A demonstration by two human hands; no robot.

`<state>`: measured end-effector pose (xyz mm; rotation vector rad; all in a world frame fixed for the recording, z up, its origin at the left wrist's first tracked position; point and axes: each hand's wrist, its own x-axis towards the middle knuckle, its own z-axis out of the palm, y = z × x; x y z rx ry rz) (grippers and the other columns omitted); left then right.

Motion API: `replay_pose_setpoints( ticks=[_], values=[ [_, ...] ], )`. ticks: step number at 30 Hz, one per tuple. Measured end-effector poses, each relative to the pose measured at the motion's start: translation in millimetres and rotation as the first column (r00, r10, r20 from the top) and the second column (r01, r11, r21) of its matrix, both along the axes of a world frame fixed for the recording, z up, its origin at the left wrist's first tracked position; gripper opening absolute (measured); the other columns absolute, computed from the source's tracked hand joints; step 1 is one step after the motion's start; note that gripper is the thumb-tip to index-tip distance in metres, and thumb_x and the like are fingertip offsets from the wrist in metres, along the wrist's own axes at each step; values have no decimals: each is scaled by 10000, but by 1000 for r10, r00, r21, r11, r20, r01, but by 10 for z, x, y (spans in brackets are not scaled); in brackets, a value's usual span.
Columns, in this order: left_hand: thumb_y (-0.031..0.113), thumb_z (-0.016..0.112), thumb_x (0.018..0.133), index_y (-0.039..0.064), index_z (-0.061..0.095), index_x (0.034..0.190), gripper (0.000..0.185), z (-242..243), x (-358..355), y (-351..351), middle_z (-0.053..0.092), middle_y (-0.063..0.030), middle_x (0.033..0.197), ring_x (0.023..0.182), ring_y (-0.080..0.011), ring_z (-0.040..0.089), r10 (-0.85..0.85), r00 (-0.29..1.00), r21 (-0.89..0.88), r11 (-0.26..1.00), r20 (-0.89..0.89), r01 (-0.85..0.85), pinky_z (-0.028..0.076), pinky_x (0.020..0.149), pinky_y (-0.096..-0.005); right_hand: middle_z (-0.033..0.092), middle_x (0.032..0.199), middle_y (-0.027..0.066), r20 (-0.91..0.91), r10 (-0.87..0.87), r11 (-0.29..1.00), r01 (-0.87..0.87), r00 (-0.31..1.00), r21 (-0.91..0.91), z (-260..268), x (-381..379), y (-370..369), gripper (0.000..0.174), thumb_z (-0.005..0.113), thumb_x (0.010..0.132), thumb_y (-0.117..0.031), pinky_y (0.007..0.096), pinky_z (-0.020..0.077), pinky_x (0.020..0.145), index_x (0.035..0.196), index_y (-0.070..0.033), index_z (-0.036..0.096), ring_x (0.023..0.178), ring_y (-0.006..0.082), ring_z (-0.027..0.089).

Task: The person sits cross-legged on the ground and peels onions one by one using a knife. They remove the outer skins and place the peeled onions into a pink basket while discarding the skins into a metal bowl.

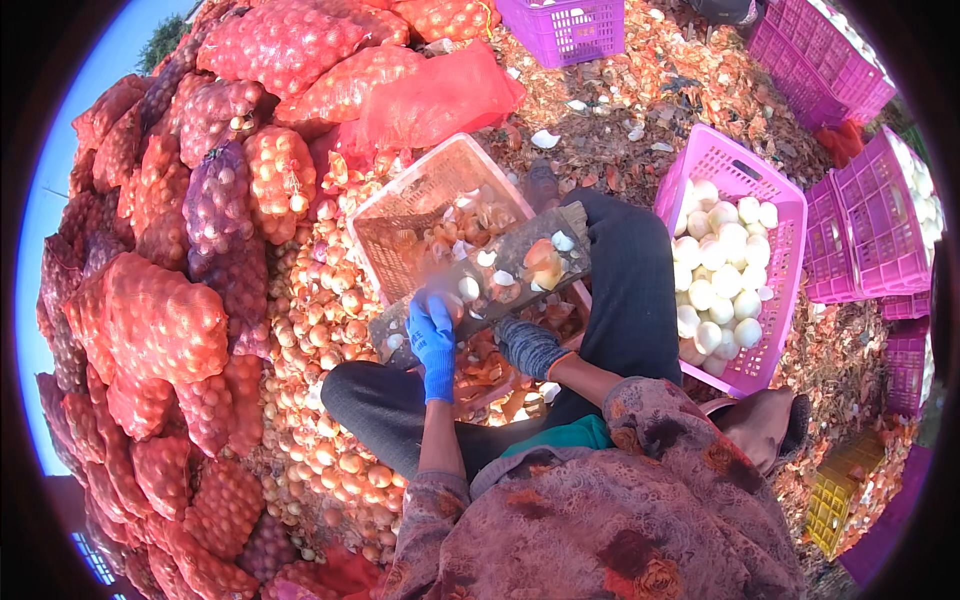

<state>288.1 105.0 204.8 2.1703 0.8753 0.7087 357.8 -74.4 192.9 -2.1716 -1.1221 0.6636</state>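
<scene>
My left hand [430, 330], in a blue knit glove, is closed around an onion [452, 306] at the left part of a wooden board [517, 281]. The fingers cover much of that onion. My right hand [529, 347], in a grey mottled glove, is at the near edge of the board. Its fingers are curled and turned from view, so whatever it may hold is hidden. Bits of white onion and a loose piece of brown onion skin [545, 262] lie on the board. Beneath it, a pale pink plastic crate [360, 247] contains onion skins.
A pink crate [787, 247] of peeled white onions [726, 281] stands to my right. Loose unpeeled onions [322, 375] cover the ground at left, beside piled red mesh sacks [161, 319]. Purple crates [874, 232] are stacked at far right; a yellow crate [829, 506] lies nearer.
</scene>
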Motion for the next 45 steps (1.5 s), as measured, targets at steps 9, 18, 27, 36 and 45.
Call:
replay_pose_setpoints(
  ticks=[9, 18, 27, 36, 45],
  values=[
    [306, 421, 967, -12, 554, 1144, 387, 157, 20, 41, 570, -237, 1067, 966, -399, 555, -110, 992, 105, 988, -61, 115, 427, 857, -447, 561, 945, 243, 91, 17, 944, -46, 996, 327, -1115, -385, 282, 304, 597, 817, -251, 439, 479, 783, 955, 17, 559, 837, 378, 573],
    [291, 463, 954, -47, 533, 1073, 366, 83, 26, 146, 595, -254, 986, 921, -397, 562, -72, 997, -78, 994, 1, 72, 418, 840, -450, 575, 802, 179, -458, -91, 953, 211, 885, 218, -221, -175, 259, 298, 674, 780, -241, 437, 473, 706, 889, -16, 512, 766, 342, 589],
    [323, 408, 956, -18, 565, 1060, 390, 54, 78, 48, 590, -258, 1001, 931, -424, 550, 7, 994, 73, 997, -109, 1, 420, 821, -459, 562, 642, 177, -864, -111, 971, 239, 491, 11, 91, 36, 424, 252, 650, 780, -220, 423, 481, 555, 865, -24, 514, 619, 311, 602],
    [321, 424, 955, -18, 566, 958, 368, 185, 165, -32, 583, -230, 915, 860, -403, 558, 58, 998, -71, 996, -40, -60, 411, 764, -476, 561, 752, 213, -367, -25, 981, 93, 930, 169, -910, -936, 237, 281, 638, 806, -203, 431, 479, 680, 929, 13, 508, 774, 380, 590],
    [378, 443, 941, -17, 539, 1048, 420, 72, 169, -254, 533, -286, 990, 953, -439, 514, 283, 955, 116, 955, -88, -273, 401, 834, -503, 611, 870, 250, -169, -135, 949, 177, 976, 262, -133, -343, 177, 299, 606, 809, -187, 478, 487, 703, 1010, 8, 502, 845, 400, 613]
  ],
)
